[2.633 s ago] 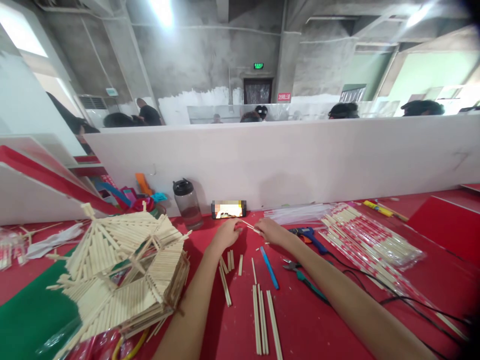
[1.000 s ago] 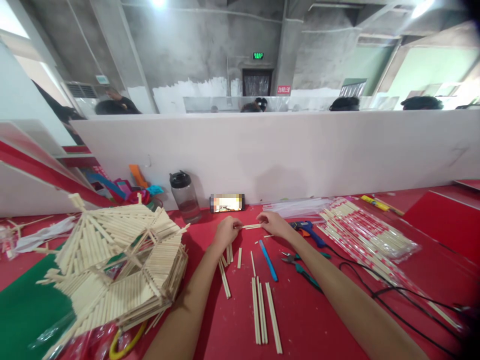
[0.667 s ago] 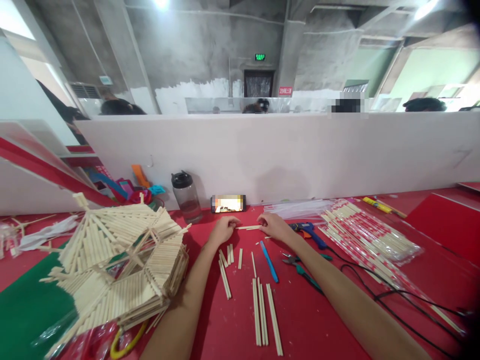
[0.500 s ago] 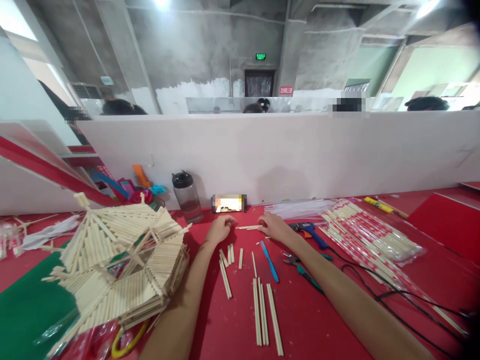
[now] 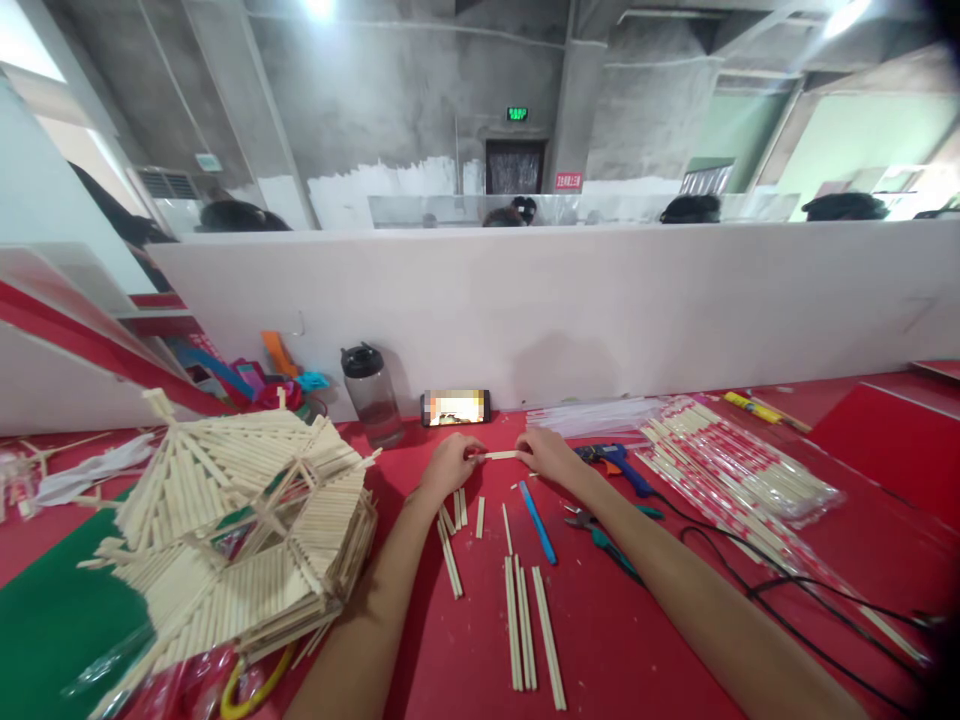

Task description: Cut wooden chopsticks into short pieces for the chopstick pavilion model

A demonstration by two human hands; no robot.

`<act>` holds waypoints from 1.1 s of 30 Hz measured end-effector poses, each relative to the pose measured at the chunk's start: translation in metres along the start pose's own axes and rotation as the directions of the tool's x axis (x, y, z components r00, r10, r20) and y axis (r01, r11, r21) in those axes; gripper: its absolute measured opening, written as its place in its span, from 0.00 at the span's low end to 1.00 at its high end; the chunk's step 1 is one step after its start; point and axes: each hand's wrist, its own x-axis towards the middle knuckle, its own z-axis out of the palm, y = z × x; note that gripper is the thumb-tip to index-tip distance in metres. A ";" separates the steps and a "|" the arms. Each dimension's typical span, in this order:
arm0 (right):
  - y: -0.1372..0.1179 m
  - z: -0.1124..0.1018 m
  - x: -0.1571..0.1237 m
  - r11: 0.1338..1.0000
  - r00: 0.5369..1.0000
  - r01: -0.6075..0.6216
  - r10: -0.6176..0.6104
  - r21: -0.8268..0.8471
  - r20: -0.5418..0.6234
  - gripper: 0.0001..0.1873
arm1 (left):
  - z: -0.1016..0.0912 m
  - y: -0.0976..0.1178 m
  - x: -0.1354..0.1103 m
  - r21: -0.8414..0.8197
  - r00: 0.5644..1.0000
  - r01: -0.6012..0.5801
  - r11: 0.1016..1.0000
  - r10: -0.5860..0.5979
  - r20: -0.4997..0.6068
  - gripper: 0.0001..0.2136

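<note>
My left hand (image 5: 448, 462) and my right hand (image 5: 547, 452) pinch the two ends of a short wooden stick (image 5: 500, 455), held level just above the red table (image 5: 637, 640). Both hands have their fingers curled. Below them lie several cut stick pieces (image 5: 457, 512) and three long sticks (image 5: 529, 630) side by side. A blue pen-like tool (image 5: 538, 520) lies just right of the pieces.
A stick-built roof model (image 5: 240, 530) sits at the left on a green mat (image 5: 52, 620). Pliers (image 5: 600, 530), a blue glue gun (image 5: 615, 462) with black cable, and packs of wrapped chopsticks (image 5: 735, 475) lie right. A bottle (image 5: 369, 395) and phone (image 5: 455, 407) stand by the white partition (image 5: 600, 300).
The stick between my hands went from slanted to level. My left hand let go of its end briefly, then came back and pinched it again.
</note>
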 end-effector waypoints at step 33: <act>0.021 0.013 -0.003 0.382 0.961 -0.229 0.237 0.895 0.144 0.10 | 0.007 0.023 0.001 0.116 0.998 -0.033 0.993 0.038 -0.040 0.09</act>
